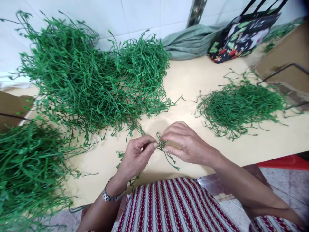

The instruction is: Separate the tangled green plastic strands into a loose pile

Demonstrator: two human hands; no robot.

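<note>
Several thin green plant stems (171, 160) with small pointed tips are held between my two hands, above the table near its front edge. My left hand (137, 156) pinches their left end between thumb and index finger. Thumb and fingertips of my right hand (184, 143) close on the same stems from the right, partly covering them; I cannot tell whether the stems are real or plastic. A few more stems show beside and under my left hand. Beyond my hands lies a large tangled heap of green stems (91, 83).
A smaller heap (241, 104) lies on the pale table (185, 80) to the right, another heap (26, 164) at lower left. At the back stand a floral bag (248, 35) and a grey-green cloth (190, 42) by the tiled wall. Cardboard (287, 58) is at right.
</note>
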